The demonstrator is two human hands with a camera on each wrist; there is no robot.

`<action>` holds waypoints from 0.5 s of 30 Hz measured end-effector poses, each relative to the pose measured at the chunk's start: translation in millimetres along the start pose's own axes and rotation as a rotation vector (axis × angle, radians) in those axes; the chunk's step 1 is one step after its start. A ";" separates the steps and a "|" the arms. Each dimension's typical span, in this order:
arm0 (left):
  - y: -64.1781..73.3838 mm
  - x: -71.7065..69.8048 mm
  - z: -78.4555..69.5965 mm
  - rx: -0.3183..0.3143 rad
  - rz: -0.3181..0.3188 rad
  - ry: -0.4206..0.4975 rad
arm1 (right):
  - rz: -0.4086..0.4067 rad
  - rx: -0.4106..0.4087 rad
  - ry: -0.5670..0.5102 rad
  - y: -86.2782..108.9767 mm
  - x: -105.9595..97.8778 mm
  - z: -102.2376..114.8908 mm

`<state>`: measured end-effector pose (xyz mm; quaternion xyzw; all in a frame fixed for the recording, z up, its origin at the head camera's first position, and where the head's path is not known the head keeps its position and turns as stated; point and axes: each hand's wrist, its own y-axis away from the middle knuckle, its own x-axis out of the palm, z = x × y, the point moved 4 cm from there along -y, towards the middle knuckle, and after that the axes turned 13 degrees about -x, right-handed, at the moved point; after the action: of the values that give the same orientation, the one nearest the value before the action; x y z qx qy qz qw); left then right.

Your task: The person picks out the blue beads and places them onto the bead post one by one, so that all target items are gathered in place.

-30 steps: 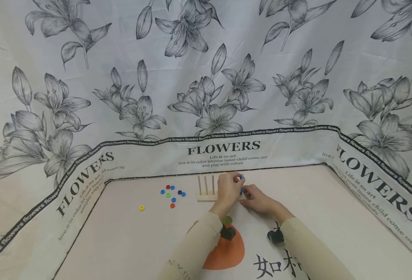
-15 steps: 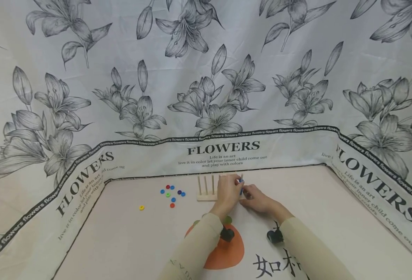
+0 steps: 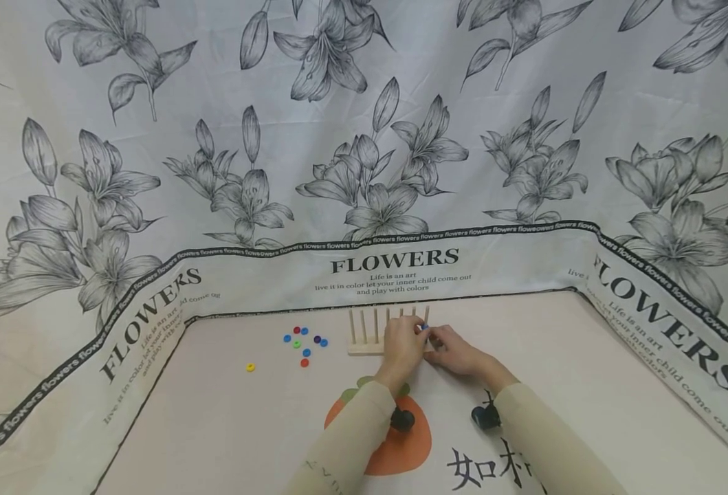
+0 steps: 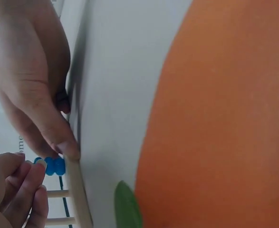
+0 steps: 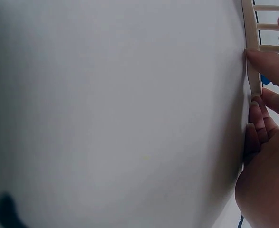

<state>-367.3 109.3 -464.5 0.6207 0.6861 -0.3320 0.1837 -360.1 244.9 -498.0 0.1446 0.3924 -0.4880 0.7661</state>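
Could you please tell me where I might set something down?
The table is bare right of the right hand and on the near side of the yellow bead. It is crowded around the left hand, the pegged rack and the other beads.

Upright stands avoided, a pale wooden rack (image 3: pixel 364 349) is set level, its base topped by a row of slim pegs. Blue beads (image 4: pixel 55 166) are threaded low on the end peg (image 3: pixel 428 315), the uppermost held at the left hand's (image 3: pixel 403 347) fingertips; the base's end is pinched by the right hand (image 3: pixel 459 352).
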 end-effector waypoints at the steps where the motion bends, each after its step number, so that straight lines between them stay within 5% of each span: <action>1: 0.3 1.0 1.1 -0.004 0.003 0.001 | -0.005 0.004 -0.006 -0.3 0.3 -1.9; 9: 6.1 5.5 9.7 -0.069 0.045 0.024 | 0.000 0.009 -0.007 -2.5 5.9 -11.4; 15: 9.5 0.4 8.4 -0.054 0.042 0.015 | 0.012 0.007 0.023 0.4 -1.2 1.7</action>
<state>-359.4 104.0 -472.9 0.6322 0.6829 -0.3049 0.2023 -359.2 244.9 -496.0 0.1549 0.3985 -0.4830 0.7641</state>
